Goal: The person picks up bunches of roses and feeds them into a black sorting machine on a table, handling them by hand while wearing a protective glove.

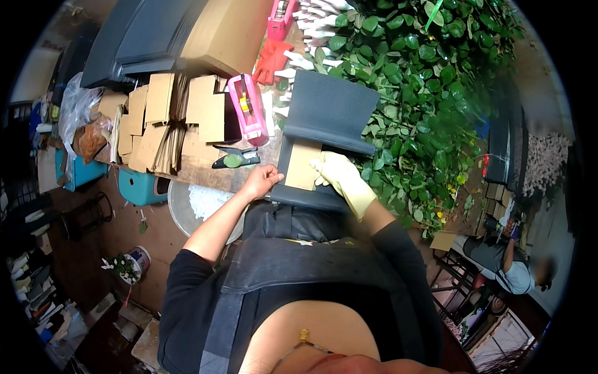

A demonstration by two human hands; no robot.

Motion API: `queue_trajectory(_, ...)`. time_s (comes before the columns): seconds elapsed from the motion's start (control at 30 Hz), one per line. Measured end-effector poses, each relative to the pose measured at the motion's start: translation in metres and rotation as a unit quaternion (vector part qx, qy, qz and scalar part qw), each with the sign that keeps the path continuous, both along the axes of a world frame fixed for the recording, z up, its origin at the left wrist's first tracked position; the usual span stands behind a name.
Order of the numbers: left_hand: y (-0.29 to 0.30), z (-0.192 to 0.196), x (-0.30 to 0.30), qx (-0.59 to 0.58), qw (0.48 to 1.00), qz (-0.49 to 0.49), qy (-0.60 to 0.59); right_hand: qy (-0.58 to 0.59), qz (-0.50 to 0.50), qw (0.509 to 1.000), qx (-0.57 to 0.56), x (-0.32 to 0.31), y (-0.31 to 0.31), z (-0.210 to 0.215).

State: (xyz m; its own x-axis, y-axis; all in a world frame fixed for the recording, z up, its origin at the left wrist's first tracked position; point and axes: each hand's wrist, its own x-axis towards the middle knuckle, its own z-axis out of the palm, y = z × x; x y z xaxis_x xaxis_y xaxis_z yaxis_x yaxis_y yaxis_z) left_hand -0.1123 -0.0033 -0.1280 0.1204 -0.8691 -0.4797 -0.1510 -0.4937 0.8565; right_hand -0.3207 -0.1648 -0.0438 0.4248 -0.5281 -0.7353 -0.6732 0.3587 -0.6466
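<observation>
A dark grey ribbed sheet (330, 106) lies in front of me at the table edge, its far part raised and its near edge folded up. Inside it rests a flat tan cardboard piece (303, 163). My left hand (264, 181), bare, has its fingers bent together at the sheet's near left edge. My right hand (339, 177) wears a pale yellow glove; its curled fingers are at the right side of the cardboard piece, fingertips partly hidden. Left of the sheet are a black-handled cutting tool (235, 158) and a pink tape dispenser (249, 111).
Leafy rose stems (423, 118) are heaped on the right, with white-wrapped bundles (314, 28) behind. Cardboard pieces (161, 118) stack at left beside a large carton (221, 37). Red gloves (272, 61) lie farther back. A round tub (180, 209) stands below; another person (507, 265) is at far right.
</observation>
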Motion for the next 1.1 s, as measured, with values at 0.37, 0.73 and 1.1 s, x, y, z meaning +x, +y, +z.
queue_trajectory(0.37, -0.069, 0.084, -0.005, -0.341, 0.856, -0.237, -0.307, -0.058, 0.036, 0.997, -0.042, -0.013, -0.004, -0.011)
queue_trajectory(0.73, -0.072, 0.064, -0.009, -0.311, 0.806, -0.397, -0.309, 0.156, 0.369, 0.826, -0.397, -0.072, 0.001, 0.037)
queue_trajectory(1.1, -0.067, 0.072, -0.014, -0.3, 0.815, -0.377, -0.323, 0.329, 0.035, 0.762, -0.557, -0.098, -0.153, 0.117)
